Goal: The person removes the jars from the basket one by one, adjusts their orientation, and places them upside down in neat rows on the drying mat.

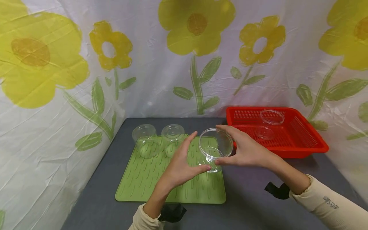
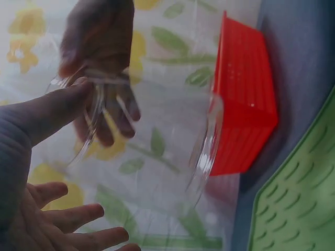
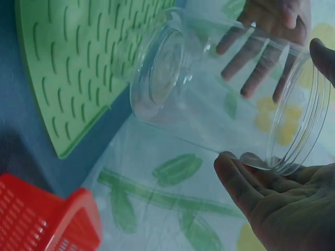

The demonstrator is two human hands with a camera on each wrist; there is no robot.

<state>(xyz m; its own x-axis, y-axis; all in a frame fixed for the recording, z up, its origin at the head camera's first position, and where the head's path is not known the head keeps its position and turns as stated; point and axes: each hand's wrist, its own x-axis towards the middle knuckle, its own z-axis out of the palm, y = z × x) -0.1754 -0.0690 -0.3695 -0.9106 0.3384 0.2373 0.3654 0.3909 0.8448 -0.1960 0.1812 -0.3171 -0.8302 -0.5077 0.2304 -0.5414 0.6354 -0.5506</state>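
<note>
A clear jar is held above the right part of the green ridged mat, its wide rim upward in the head view. My right hand grips it near the rim, thumb on one side and fingers on the other, as the right wrist view also shows. My left hand is on the jar's left, fingers extended and spread. Its thumb tip overlaps the rim in the left wrist view; whether it touches cannot be told. Two more clear jars, a left one and a right one, stand at the mat's back edge.
A red perforated basket sits at the back right of the dark grey table, with another clear jar inside. Behind the table hangs a white curtain printed with yellow flowers.
</note>
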